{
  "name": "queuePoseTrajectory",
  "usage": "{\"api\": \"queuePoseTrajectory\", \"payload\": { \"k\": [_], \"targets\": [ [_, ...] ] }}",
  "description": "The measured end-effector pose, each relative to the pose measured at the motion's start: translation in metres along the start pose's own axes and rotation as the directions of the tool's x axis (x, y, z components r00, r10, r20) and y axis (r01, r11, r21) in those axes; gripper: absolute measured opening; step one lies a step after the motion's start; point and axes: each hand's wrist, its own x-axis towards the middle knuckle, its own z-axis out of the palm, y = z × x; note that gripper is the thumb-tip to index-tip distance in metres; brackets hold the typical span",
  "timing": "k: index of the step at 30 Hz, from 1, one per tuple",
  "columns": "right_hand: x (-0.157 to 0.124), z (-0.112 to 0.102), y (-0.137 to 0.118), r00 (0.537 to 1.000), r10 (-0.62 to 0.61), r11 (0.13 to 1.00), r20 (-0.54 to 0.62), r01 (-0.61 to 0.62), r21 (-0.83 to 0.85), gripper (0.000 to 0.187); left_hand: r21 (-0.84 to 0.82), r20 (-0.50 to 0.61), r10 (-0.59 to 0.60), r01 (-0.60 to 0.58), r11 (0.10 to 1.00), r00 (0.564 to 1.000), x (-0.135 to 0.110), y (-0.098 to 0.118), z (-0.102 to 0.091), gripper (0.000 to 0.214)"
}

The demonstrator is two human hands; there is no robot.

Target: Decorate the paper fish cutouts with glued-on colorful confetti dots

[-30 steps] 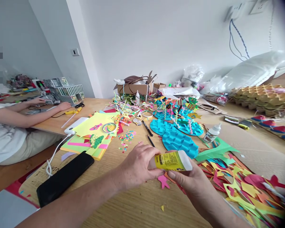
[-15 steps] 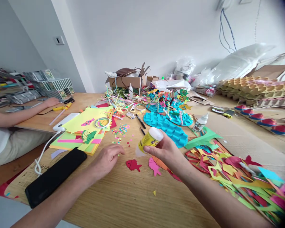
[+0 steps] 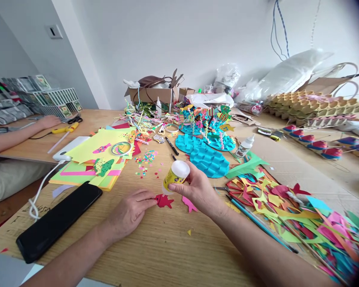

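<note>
Palm down, the left hand (image 3: 130,211) touches a red fish (image 3: 165,201) on the tabletop (image 3: 155,255), grip unclear; the right hand (image 3: 202,189) grasps a tilted tube (image 3: 175,177). Behind stands a pale wall (image 3: 182,36).

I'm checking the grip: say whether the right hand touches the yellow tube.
Touching: the head view shows the right hand gripping the yellow tube, thumb across its side.

Nothing legible — the print on the yellow-labelled tube (image 3: 174,179) is too small.
</note>
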Motion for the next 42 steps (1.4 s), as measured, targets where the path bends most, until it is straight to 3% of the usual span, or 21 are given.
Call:
{"api": "queuePoseTrajectory", "payload": {
  "k": [9,30,42],
  "targets": [
    [0.0,0.001,-0.007,0.999,-0.046,0.98,0.027,0.05,-0.191,0.035,0.056,0.043,0.0,-0.003,0.998,0.999,-0.002,0.0,0.001,0.042],
    [-0.001,0.004,-0.014,0.992,-0.105,0.971,0.074,0.118,-0.21,0.033,0.111,0.097,0.03,-0.041,0.993,0.995,0.001,0.005,0.001,0.045],
    [0.0,0.007,-0.009,0.987,-0.11,0.969,0.115,0.132,-0.207,0.031,0.145,0.05,0.088,-0.095,0.985,0.995,0.001,0.005,0.003,0.046]
  ]
}}
